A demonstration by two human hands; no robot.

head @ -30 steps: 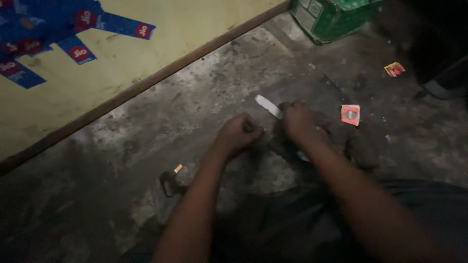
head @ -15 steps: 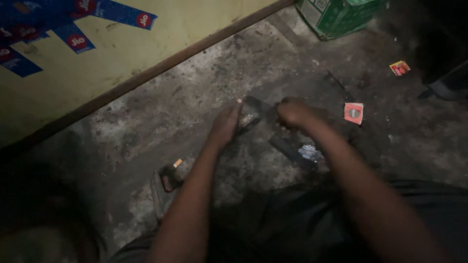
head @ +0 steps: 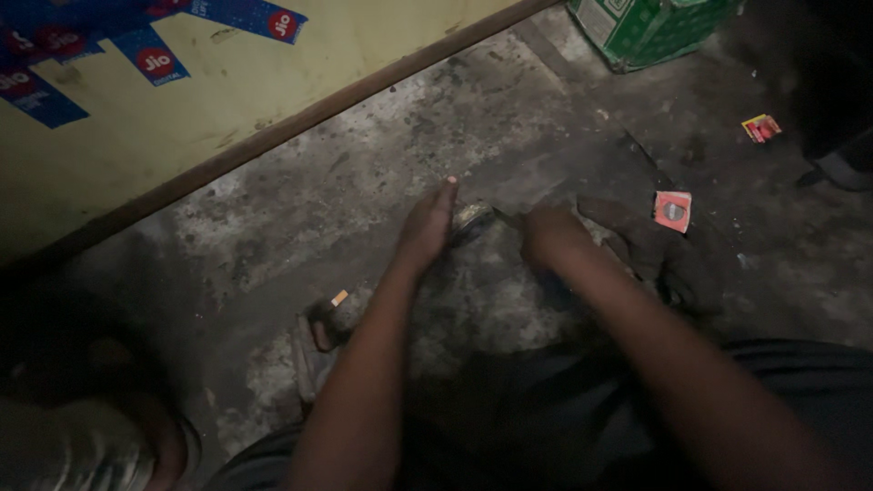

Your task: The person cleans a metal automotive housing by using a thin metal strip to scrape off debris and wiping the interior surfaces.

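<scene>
Both of my arms reach down to a dark, stained concrete floor (head: pixel 382 173). My left hand (head: pixel 427 227) lies flat with fingers extended, its edge against a small round metallic object (head: pixel 473 218). Just to the right of that object, my right hand (head: pixel 546 236) is closed around something thin and dark. What it grips is too dim to name. A dark crumpled cloth or glove (head: pixel 655 259) lies right of my right hand.
A yellow wall (head: pixel 182 136) with blue stickers (head: pixel 150 59) and a brown skirting runs along the upper left. A green carton (head: pixel 655 27) stands at the top right. Two small red packets (head: pixel 673 211) (head: pixel 761 127) lie on the floor. A sandal (head: pixel 318 350) sits below my left arm.
The view has shifted right and down. My left hand has opened from a fist to a flat hand beside the round object, and the white strip seen earlier is out of sight.
</scene>
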